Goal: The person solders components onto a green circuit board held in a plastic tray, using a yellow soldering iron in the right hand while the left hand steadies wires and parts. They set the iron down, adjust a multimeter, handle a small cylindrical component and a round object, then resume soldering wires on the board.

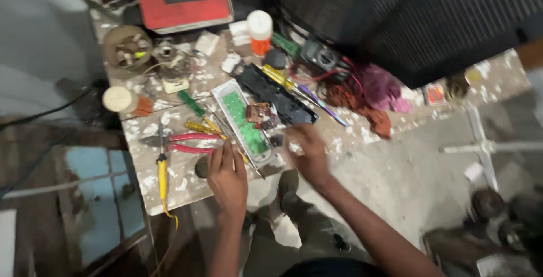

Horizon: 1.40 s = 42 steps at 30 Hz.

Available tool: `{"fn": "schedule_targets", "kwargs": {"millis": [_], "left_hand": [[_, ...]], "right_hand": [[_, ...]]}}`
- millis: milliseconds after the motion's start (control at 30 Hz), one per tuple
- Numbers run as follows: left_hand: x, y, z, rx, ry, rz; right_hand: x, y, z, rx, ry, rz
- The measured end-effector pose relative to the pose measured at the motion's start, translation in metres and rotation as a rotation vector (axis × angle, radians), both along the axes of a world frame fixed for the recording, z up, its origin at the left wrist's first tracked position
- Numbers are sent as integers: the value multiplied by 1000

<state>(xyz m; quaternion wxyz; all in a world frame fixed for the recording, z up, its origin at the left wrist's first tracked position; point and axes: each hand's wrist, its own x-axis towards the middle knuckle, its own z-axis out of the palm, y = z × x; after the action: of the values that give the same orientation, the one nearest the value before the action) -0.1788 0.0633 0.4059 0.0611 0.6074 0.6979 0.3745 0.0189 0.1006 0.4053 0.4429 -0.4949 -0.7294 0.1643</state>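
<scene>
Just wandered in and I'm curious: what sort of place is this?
Probably a small electronics repair bench: a paint-spattered worktable with red-handled pliers, screwdrivers, a multimeter and an opened casing showing a green circuit board.

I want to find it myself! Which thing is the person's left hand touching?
Look at the paint-splattered board with tools. The left hand touches a long white tray with a green circuit board inside. Beside it, the black strip holds no green.

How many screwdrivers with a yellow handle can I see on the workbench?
2. One yellow-handled screwdriver lies at the bench's near-left edge, beside the red-handled pliers. Another rests on the black casing. Clutter may hide others.
</scene>
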Motion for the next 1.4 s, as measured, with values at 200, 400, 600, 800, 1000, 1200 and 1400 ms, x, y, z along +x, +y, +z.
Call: {"fn": "schedule_targets", "kwargs": {"millis": [200,400,600,800,1000,1200,1400], "left_hand": [[20,16,17,58,96,139],[25,8,2,80,55,219],[5,4,-14,-14,-107,291],[-33,18,-16,-48,-33,244],[-81,39,-2,19,-159,165],[-131,69,1,154,-261,116],[-161,101,5,102,-223,106]], "right_hand": [[55,65,23,120,-184,-135],[29,92,36,170,-165,-15],[-15,99,31,83,-84,143],[-65,100,28,79,-113,138],[-122,111,42,137,-124,180],[-174,132,55,51,-129,93],[-199,157,54,82,-159,-25]]}}
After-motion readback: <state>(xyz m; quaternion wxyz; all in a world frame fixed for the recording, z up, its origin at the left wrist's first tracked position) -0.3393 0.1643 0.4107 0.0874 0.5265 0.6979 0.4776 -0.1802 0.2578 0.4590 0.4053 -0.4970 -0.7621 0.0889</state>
